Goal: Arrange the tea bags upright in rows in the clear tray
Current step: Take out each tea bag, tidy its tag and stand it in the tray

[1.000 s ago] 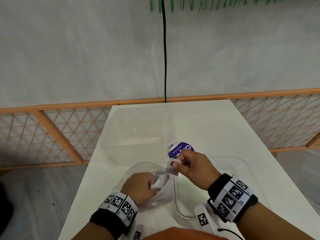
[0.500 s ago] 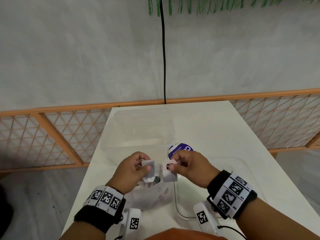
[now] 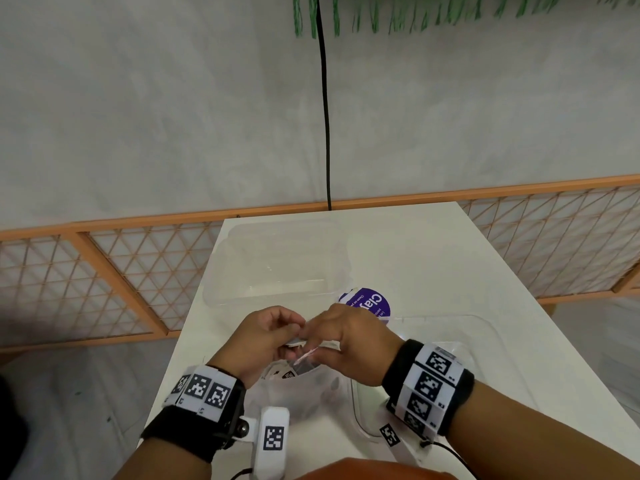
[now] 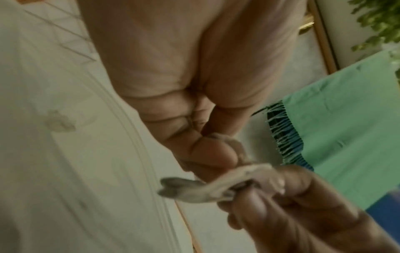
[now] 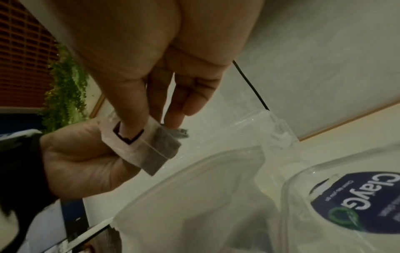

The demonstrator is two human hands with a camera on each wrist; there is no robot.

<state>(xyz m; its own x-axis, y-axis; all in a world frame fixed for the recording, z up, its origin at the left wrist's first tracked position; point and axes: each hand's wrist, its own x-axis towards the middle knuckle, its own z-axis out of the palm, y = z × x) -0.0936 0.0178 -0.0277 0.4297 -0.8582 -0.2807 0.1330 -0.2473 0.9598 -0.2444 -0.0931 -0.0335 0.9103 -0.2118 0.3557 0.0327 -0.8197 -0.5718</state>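
Observation:
Both hands meet over the table's near middle. My left hand (image 3: 273,332) and right hand (image 3: 341,336) pinch small tea bags (image 3: 297,341) between their fingertips. In the right wrist view a dark tea bag (image 5: 151,154) with a white paper tag lies under my right thumb, with the left hand (image 5: 82,154) holding its other side. The left wrist view shows a crumpled tea bag (image 4: 194,188) pinched between both hands. A deep clear tray (image 3: 277,268) stands behind the hands at the back left.
A soft plastic bag (image 3: 298,389) with more tea bags lies under the hands. To the right sits a wide clear lid or tray (image 3: 485,327) with a purple label (image 3: 369,303). An orange lattice fence and a black cable run behind the white table (image 3: 433,258).
My left hand came out of the plastic bag with a tea bag and rose to the right hand. The two hands now touch, with the tea bags between them.

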